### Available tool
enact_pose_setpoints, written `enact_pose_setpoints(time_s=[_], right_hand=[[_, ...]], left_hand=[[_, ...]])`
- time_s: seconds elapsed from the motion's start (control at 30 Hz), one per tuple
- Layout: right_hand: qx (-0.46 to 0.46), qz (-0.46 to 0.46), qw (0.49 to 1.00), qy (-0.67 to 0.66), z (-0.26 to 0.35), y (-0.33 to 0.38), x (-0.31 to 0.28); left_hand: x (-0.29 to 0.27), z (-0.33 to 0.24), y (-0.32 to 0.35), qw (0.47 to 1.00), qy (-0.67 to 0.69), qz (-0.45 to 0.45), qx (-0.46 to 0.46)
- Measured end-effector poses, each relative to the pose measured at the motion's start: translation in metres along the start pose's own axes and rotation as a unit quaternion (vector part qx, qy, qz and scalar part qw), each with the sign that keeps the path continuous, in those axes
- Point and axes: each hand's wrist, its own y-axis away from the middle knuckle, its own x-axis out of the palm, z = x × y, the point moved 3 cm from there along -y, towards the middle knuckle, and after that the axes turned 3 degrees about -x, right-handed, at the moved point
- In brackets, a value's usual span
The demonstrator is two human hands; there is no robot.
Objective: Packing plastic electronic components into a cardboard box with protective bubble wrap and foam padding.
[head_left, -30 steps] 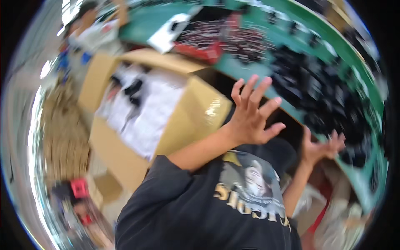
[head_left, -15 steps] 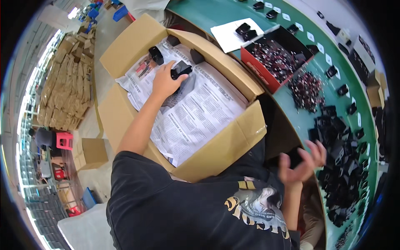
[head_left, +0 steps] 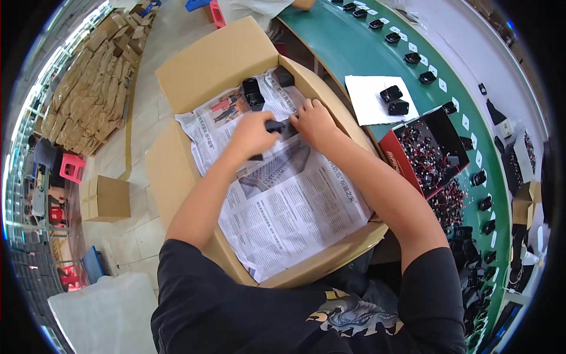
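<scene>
A newspaper sheet (head_left: 283, 221) lines the open cardboard box (head_left: 221, 50) in front of me. Inside, my left hand (head_left: 253, 137) is closed round a black plastic piece (head_left: 274, 126), held low over the paper. Beside it, my right hand (head_left: 316, 123) reaches down by the box's right wall. Its fingers are bent, and a dark shape shows at their tips; what they grip is hidden. Farther back on the newspaper lies a black plastic housing (head_left: 253, 92). Another dark piece (head_left: 284, 76) rests in the far right corner.
The green table (head_left: 330, 38) curves along the right. On it are a white sheet (head_left: 377, 109) with two black housings, a red-sided box (head_left: 401, 162) of small wired parts, a loose heap of them (head_left: 448, 207) and rows of black pieces. A small carton (head_left: 106, 199) stands on the floor.
My right hand has come from beside the table into the box, next to my left hand. The left hand still holds its black piece, now turned and lower over the newspaper. The view has shifted.
</scene>
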Motion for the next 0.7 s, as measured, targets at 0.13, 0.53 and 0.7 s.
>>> enact_pose_setpoints(time_s=[0.13, 0.53, 0.7], right_hand=[[-0.021, -0.039, 0.999, 0.014, -0.002, -0.015, -0.031], [0.129, -0.023, 0.991, -0.022, -0.013, -0.133, 0.006], [0.228, 0.020, 0.973, 0.008, -0.007, -0.160, 0.018]], left_hand=[[-0.045, 0.047, -0.014, 0.991, -0.066, -0.118, 0.016], [-0.025, 0.044, -0.043, 0.983, -0.060, 0.046, 0.166], [-0.037, 0.052, -0.033, 0.981, -0.050, 0.079, 0.173]])
